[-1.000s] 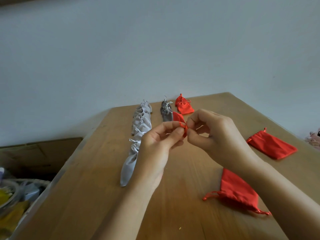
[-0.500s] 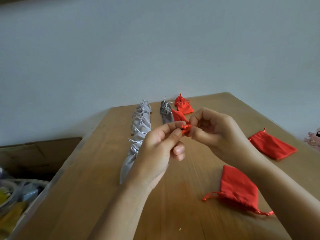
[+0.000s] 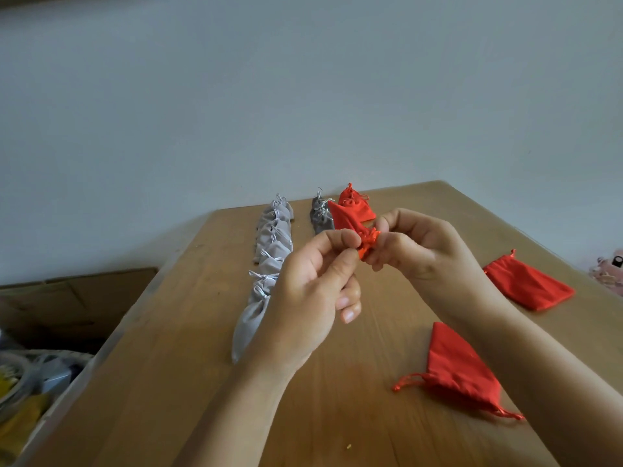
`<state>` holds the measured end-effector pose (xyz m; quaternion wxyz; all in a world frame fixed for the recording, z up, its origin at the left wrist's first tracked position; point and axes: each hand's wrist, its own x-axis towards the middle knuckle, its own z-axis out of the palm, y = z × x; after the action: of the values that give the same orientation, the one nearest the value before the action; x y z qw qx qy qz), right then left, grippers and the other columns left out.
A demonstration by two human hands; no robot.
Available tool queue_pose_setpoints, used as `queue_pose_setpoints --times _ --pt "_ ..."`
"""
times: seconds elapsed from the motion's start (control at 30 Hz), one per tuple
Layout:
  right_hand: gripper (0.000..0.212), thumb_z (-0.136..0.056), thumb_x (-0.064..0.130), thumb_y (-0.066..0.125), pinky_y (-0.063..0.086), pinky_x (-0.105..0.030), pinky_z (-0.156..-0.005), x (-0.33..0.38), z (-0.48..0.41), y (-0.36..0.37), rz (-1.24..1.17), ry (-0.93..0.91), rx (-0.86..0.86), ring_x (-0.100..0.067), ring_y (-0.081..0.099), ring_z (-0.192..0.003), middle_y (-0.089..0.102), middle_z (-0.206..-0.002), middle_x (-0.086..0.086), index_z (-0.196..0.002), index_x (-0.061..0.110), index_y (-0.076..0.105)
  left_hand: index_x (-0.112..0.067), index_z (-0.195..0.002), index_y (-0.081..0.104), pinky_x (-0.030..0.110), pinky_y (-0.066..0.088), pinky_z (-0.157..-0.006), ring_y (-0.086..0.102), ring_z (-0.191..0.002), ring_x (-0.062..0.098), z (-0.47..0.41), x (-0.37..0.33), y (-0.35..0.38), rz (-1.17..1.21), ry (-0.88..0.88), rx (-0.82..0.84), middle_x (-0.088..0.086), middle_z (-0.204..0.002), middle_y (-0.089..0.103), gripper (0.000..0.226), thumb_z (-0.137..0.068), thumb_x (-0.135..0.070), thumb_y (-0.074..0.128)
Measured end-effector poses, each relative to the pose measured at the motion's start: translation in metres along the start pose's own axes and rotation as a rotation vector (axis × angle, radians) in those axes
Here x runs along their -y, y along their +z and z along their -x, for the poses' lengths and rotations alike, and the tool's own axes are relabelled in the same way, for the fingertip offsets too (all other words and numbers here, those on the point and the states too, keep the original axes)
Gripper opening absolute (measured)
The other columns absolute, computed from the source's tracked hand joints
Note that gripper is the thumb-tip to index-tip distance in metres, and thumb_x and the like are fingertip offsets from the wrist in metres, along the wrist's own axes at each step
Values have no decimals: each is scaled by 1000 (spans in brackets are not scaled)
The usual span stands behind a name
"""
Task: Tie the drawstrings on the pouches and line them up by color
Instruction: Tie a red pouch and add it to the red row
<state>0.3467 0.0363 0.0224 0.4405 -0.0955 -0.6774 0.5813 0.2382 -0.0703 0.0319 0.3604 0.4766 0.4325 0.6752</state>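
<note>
A red pouch (image 3: 344, 220) hangs in the air above the table, its gathered neck and red drawstring pinched between my left hand (image 3: 312, 291) and my right hand (image 3: 416, 249). Behind it, a line of several tied light grey pouches (image 3: 269, 251) runs toward the far edge. Two dark grey pouches (image 3: 320, 215) lie beside that line, and tied red pouches (image 3: 357, 205) sit at the back. Two loose red pouches lie flat on the right: one near me (image 3: 458, 372), one farther right (image 3: 527, 286).
The wooden table (image 3: 188, 382) ends at a pale wall. A cardboard box (image 3: 60, 308) and a basket of odds and ends (image 3: 30, 382) sit below the table's left edge. A small pink object (image 3: 610, 271) shows at the far right.
Both hands have risen slightly with the red pouch, and my fingers have closed in tighter on its bunched neck and string. The pouches on the table have not moved.
</note>
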Motion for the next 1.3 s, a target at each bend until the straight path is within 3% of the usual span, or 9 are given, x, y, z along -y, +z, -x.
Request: queue_pose_setpoints --times 0.17,0.5,0.67,0.8,0.97,1.07,1.17,1.23,1.3 --pt "13 -81 13 50 51 -22 -67 -10 0 8 -242 121 -42 -13 59 -67 61 -69 -5 -75 6 59 -11 -81 32 20 33 -40 29 -41 7 1 7 8 -203 145 -88 -1 -65 38 23 -100 1 36" --pt "13 -81 15 54 53 -26 -74 -19 -2 10 -381 203 -63 -19 54 -75 56 -78 -12 -81 3 59 -19 -72 29 30 27 -40 28 -45 9 1 20 13 -372 252 -154 -12 -59 35 34 -101 -3 39" --pt "12 -87 1 57 48 -34 -76 -14 0 6 71 -25 -147 -18 57 -73 61 -74 -6 -77 7 57 -15 -74 27 24 34 -40 27 -44 11 -1 21 12 -341 201 -161 -9 -59 33 32 -101 0 37" --pt "5 -82 9 55 46 -18 -76 -12 -3 -2 205 -131 -94 -9 60 -83 66 -89 -4 -79 5 54 -15 -74 30 25 41 -45 32 -44 10 -4 26 12 -284 126 -169 -10 -57 35 31 -99 -2 44" --pt "5 -84 0 55 45 -33 -72 -9 -9 -27 321 -9 27 -17 59 -73 66 -76 -10 -79 1 52 -23 -95 54 7 37 -61 50 -65 -2 -7 28 -10 -885 378 -320 -15 -83 55 18 -88 -10 64" --pt "4 -83 -3 55 45 -37 -76 -2 -13 -40 322 95 136 -23 58 -78 64 -79 -25 -80 -2 52 -29 -122 57 4 36 -72 47 -78 -11 -13 29 -20 -1016 242 -149 -20 -105 52 37 -87 -23 67" --pt "15 -78 8 54 40 -40 -76 7 -19 -49 329 200 206 -26 51 -80 53 -89 -45 -82 -6 49 -35 -114 65 12 38 -68 48 -64 -7 -17 32 -21 -861 -72 44 -23 -90 63 26 -88 -38 64" --pt "15 -80 6 56 41 -37 -74 11 -24 -55 347 243 199 -23 50 -77 54 -77 -38 -81 -6 48 -36 -97 70 14 39 -68 50 -63 -6 -18 30 -17 -679 -179 91 -24 -73 64 24 -81 -52 60" --pt "10 -85 -1 58 44 -30 -68 14 -31 -62 398 239 156 -15 51 -66 54 -62 -13 -78 -2 51 -33 -93 70 15 43 -68 55 -66 -4 -21 27 -11 -576 -205 126 -18 -74 66 33 -72 -57 59"
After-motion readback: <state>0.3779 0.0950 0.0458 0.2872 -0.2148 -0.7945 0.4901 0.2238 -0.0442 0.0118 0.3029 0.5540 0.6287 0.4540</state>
